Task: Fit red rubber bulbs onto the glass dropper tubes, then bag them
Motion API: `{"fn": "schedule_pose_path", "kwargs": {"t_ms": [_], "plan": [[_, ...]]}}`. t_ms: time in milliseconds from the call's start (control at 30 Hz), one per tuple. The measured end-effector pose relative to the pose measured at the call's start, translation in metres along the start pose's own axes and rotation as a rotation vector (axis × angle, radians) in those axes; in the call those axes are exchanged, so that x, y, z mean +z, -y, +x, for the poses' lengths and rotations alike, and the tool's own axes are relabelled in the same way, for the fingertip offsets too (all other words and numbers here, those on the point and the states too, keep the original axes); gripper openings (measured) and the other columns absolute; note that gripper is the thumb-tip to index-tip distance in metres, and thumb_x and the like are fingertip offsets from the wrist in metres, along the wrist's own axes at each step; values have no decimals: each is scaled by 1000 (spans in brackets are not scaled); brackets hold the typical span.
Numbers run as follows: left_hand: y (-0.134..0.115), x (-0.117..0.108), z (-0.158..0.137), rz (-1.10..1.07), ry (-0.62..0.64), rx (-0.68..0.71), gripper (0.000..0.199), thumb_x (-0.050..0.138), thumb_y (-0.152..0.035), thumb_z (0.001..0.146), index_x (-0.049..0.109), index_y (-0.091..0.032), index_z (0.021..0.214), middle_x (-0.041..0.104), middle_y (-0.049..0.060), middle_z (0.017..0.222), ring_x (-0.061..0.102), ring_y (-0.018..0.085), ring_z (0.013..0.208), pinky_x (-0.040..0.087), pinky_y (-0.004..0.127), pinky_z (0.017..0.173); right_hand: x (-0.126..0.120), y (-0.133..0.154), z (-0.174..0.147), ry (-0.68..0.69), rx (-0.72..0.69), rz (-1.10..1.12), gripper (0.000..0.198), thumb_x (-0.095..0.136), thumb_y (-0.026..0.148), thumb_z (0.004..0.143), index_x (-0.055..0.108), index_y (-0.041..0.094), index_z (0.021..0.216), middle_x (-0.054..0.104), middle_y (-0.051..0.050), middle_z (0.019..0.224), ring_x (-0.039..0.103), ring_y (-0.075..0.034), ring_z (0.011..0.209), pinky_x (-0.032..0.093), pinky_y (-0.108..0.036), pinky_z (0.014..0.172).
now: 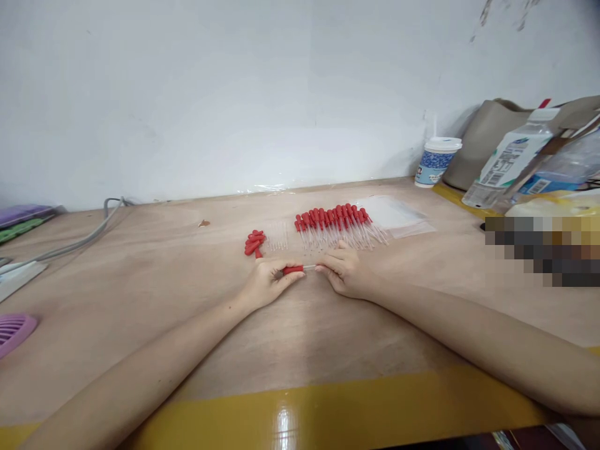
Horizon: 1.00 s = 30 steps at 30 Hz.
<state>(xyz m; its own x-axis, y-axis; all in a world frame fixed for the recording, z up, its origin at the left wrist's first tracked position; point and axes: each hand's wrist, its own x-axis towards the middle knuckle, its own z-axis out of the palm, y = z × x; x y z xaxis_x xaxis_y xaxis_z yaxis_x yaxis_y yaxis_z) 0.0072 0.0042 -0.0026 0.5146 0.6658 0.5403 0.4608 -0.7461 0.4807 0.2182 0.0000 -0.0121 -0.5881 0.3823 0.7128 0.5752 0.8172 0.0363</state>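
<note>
My left hand (269, 281) is closed on a red rubber dropper bulb (294, 270), low over the middle of the table. From the bulb's right end a thin clear dropper tube (309, 267) runs across to my right hand (344, 272), whose fingertips pinch it. Bulb and tube lie in one line; whether the tube sits inside the bulb is too small to tell. Just beyond my left hand lies a small heap of loose red bulbs (254, 242). Beside it is a row of bare clear tubes (277, 236). Past my right hand, many droppers with red bulbs (332, 217) lie side by side.
Clear plastic bags (394, 214) lie behind the droppers. At the back right stand a lidded paper cup (435, 164), a tilted plastic bottle (510, 156) and a grey-brown bag (487, 137). A grey cable (89, 236) and a pink plastic object (16, 331) are at left.
</note>
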Motion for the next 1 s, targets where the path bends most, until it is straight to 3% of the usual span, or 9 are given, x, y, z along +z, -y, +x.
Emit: {"fn": "schedule_pose_path", "kwargs": {"t_ms": [267,500,700,867,1000], "plan": [[1,1,-1,32,-15,73,19,60,-29,77,67,-14,86,70,6,77,63,14,65,50,25,61,1,6,2,132,92,56,30,35,23,89,55,15,70,55,-3,60,42,-12,56,30,-28,63],[4,1,0,85,-11,152,16,58,-27,79,66,-16,87,70,5,78,64,14,66,51,25,62,-2,13,7,237,317,181,27,39,24,88,58,16,70,60,-2,63,46,-11,57,32,-26,66],[12,-3,5,146,-58,270,13,55,-21,81,62,-18,91,67,5,87,62,15,79,50,27,72,-17,23,18,383,470,211,20,44,22,84,60,16,74,62,-2,68,49,-11,58,30,-22,55],[18,-8,3,263,-137,21,28,58,-25,78,55,-15,104,58,6,85,55,13,70,48,27,64,-28,15,30,497,563,272,19,47,20,77,61,17,64,59,0,57,47,-9,50,29,-22,50],[18,-9,2,274,26,-97,13,54,-25,80,57,-15,86,52,0,66,49,11,57,42,23,55,-20,-9,54,418,812,260,25,48,26,76,63,16,59,61,-2,55,54,-11,54,35,-21,55]]}}
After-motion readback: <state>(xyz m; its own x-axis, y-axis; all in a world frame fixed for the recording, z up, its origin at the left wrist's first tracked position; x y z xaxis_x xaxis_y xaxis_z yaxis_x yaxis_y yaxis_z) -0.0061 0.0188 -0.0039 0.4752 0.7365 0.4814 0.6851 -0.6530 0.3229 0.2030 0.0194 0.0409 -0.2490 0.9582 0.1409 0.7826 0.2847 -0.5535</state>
